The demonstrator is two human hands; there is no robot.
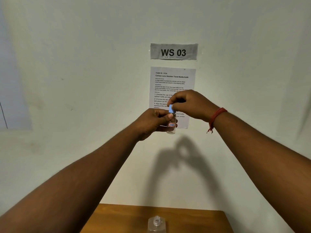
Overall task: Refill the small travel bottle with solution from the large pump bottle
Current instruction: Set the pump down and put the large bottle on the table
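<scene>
My left hand [154, 122] grips a small clear travel bottle [171, 127] with a red-framed label, held upright in the air in front of the wall. My right hand [188, 103] pinches the bottle's light blue cap [171, 108] from above. The cap sits on the bottle's neck. Far below, at the bottom edge of the view, the clear large bottle [156, 224] stands on the wooden table [193, 221]; only its top shows, with no pump head visible on it.
A white wall fills the view. A "WS 03" sign [174, 51] and a printed task sheet [173, 81] are taped to it behind my hands. A red thread band [216, 116] circles my right wrist.
</scene>
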